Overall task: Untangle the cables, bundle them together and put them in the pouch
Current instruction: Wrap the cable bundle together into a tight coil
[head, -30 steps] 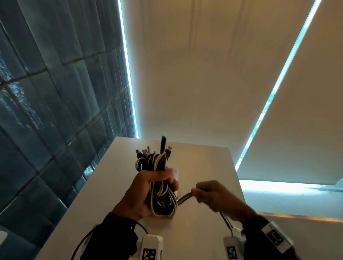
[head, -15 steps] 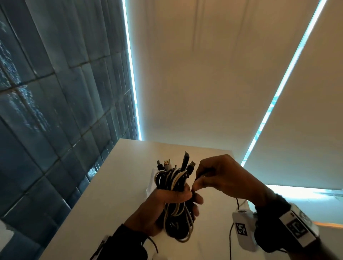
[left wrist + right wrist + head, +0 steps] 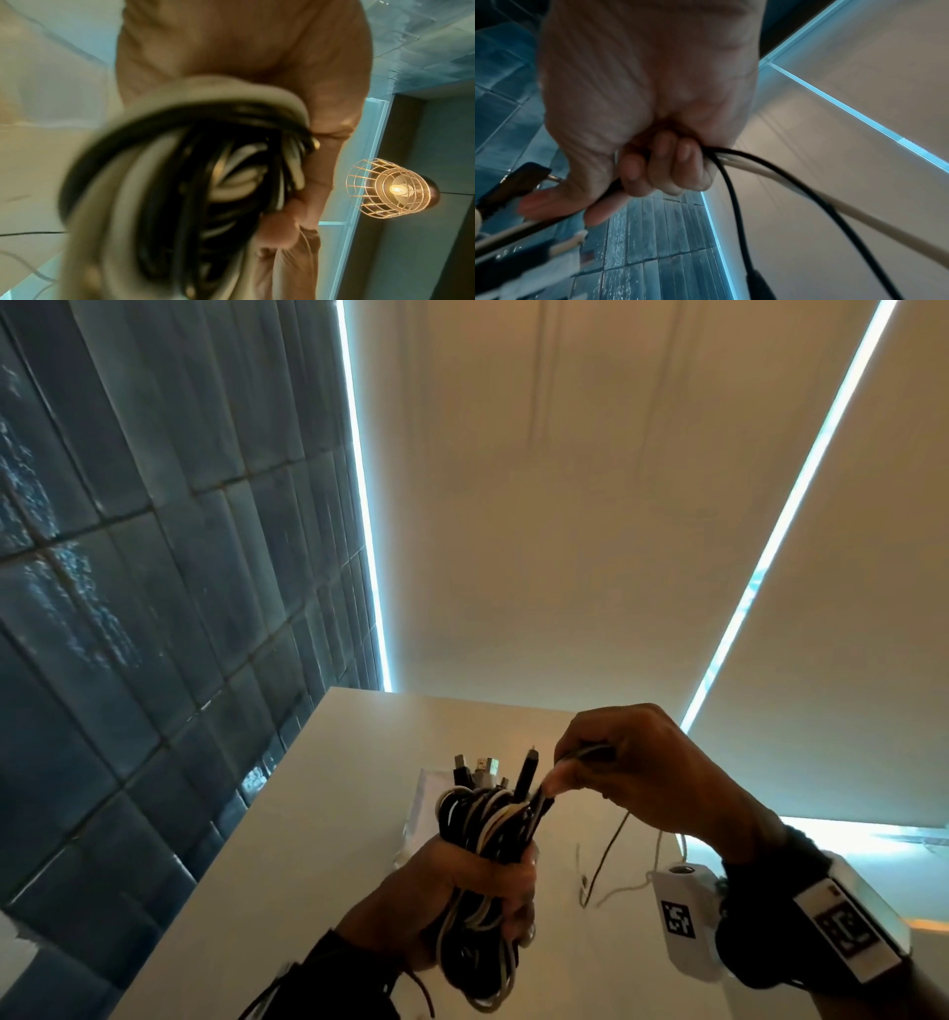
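Observation:
A bundle of black and white cables (image 3: 482, 824) stands upright in my left hand (image 3: 462, 880), which grips it round the middle; several plugs stick out of its top. The same cable bundle (image 3: 180, 192) fills the left wrist view, blurred. My right hand (image 3: 616, 773) sits at the bundle's upper right and pinches loose cable ends (image 3: 734, 162), one black and one white. These trail down to the right toward the table (image 3: 328, 814). A clear pouch (image 3: 418, 814) lies flat on the table behind the bundle, mostly hidden.
A dark blue tiled wall (image 3: 154, 608) borders the white table on the left. Cream window blinds (image 3: 565, 505) stand behind the table's far edge. The loose cable tails (image 3: 606, 865) hang over the table's right part. A caged lamp (image 3: 388, 188) shows in the left wrist view.
My right hand has risen from low beside the bundle to its top right, carrying the loose cable ends with it. The left hand has kept its grip on the bundle.

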Motion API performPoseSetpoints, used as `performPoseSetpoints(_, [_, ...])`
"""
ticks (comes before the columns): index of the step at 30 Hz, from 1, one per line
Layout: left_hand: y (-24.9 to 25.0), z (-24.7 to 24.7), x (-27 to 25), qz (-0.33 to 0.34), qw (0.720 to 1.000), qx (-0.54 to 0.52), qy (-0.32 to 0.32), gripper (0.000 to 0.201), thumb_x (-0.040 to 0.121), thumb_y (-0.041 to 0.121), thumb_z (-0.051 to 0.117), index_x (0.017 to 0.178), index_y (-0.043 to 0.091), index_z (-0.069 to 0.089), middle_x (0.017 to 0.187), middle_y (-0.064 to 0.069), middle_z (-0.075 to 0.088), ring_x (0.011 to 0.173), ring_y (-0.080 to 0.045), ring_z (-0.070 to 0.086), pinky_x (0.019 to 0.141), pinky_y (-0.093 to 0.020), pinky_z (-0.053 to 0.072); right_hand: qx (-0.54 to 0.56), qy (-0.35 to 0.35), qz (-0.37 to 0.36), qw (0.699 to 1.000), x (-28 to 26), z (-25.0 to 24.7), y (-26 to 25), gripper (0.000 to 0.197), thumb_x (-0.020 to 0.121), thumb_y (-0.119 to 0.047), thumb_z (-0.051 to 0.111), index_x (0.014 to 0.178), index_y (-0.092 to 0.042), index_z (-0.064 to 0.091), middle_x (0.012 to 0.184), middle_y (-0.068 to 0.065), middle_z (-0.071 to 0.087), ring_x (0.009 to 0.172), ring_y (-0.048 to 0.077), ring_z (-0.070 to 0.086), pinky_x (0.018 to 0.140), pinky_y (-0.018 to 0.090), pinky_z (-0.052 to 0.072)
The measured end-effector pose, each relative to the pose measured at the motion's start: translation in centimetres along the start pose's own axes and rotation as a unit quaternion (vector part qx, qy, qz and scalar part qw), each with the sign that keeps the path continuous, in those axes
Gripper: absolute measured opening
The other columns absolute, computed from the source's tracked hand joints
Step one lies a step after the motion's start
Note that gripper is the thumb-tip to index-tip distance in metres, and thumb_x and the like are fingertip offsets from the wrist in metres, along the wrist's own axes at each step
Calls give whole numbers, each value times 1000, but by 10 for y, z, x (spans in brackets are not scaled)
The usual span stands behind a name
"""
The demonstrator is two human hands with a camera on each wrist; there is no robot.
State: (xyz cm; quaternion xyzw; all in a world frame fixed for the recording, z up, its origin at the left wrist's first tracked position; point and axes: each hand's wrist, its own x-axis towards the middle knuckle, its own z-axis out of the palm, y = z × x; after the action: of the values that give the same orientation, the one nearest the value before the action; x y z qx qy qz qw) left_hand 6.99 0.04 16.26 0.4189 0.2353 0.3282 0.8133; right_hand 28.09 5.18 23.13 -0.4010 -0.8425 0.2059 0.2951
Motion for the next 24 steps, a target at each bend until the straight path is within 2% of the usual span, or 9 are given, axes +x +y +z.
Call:
performPoseSetpoints(3, [1,-5,0,41,998,-35,38,38,68,13,79,96,-2,58,75,-14,63,69,-28,60,75,-42,48,40,24,34,998,-6,5,3,36,80,-50,60,79,-17,74,62,1,65,52,17,53,52,26,43])
performPoseSetpoints(5, [3,-10,1,61,991,-84,81,53,57,18,90,96,-2,60,78,-13,65,67,-25,60,71,-42,51,87,34,72,993,-11,9,9,37,86,-46,54,79,-16,75,52,-6,50,46,7,38,48,16,32])
performPoseSetpoints(7, [7,-15,3,99,980,-143,101,44,51,17,93,81,4,64,70,-9,60,58,-20,56,62,-36,52,143,40,125,981,-18,12,15,35,91,-37,52,82,-13,75,48,-11,39,42,4,33,45,9,27])
performPoseSetpoints(10, [9,-22,7,131,965,-183,134,44,50,19,95,75,7,61,59,-4,50,51,-16,51,56,-32,51,171,71,169,968,-29,21,24,26,96,-25,53,88,-16,76,47,-12,41,43,3,34,45,10,28])
performPoseSetpoints(12, [8,-24,10,141,960,-184,155,48,48,24,96,75,8,60,57,-3,48,49,-15,50,54,-31,51,142,138,172,965,-32,34,22,19,94,-23,57,88,-21,76,49,-14,47,45,4,38,47,12,29])
performPoseSetpoints(16, [4,-22,21,131,953,-194,195,57,38,34,98,70,13,56,57,1,48,48,-13,51,54,-28,50,107,302,112,941,-33,69,-9,13,89,-13,66,95,-18,76,66,-22,66,62,-3,60,58,4,41])
performPoseSetpoints(18, [4,-20,26,123,952,-199,198,62,36,39,98,74,14,55,60,1,50,52,-13,53,57,-27,49,66,306,46,949,-31,84,-24,13,88,-17,67,99,-16,74,72,-18,65,63,-4,59,58,4,42])
performPoseSetpoints(20, [3,-17,28,106,960,-180,187,65,35,45,97,78,14,59,66,-2,56,60,-17,58,62,-31,51,64,284,4,957,-28,99,-33,16,90,-22,62,100,-16,73,71,-23,55,61,-5,54,56,4,39])
performPoseSetpoints(24, [2,-8,25,58,971,-169,156,53,39,42,97,72,13,67,70,-4,59,67,-20,61,67,-33,50,84,238,-36,967,-22,115,-39,10,92,-20,56,89,-20,65,75,-20,51,63,-1,52,56,8,41])
